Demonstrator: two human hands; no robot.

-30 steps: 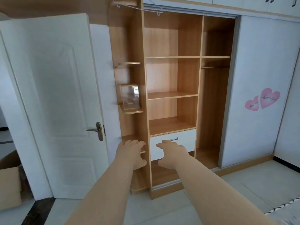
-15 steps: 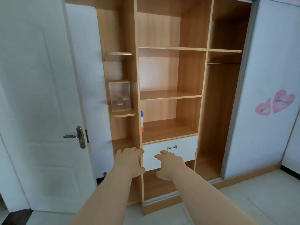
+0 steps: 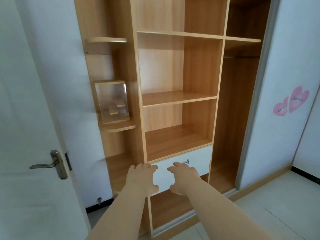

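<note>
A wooden wardrobe point(image 3: 200, 70) stands open in front of me, with bare shelves and a white drawer point(image 3: 197, 161) low in its middle section. The drawer is closed and has a small metal handle point(image 3: 186, 161). My left hand point(image 3: 141, 179) reaches forward, fingers loosely bent, in front of the drawer's left edge and the upright panel. My right hand point(image 3: 184, 178) hovers palm down in front of the drawer, fingertips just left of the handle. Neither hand holds anything. Whether they touch the drawer front I cannot tell.
A clear box with a wooden stand inside point(image 3: 112, 101) sits on a rounded side shelf. A white room door point(image 3: 29, 135) with a brass lever handle point(image 3: 50, 164) stands open on the left. A white sliding panel with pink heart stickers point(image 3: 292, 101) closes the wardrobe's right side.
The view has moved closer to the wardrobe. Both hands stay stretched out at drawer height, and the right fingertips are now nearer the handle.
</note>
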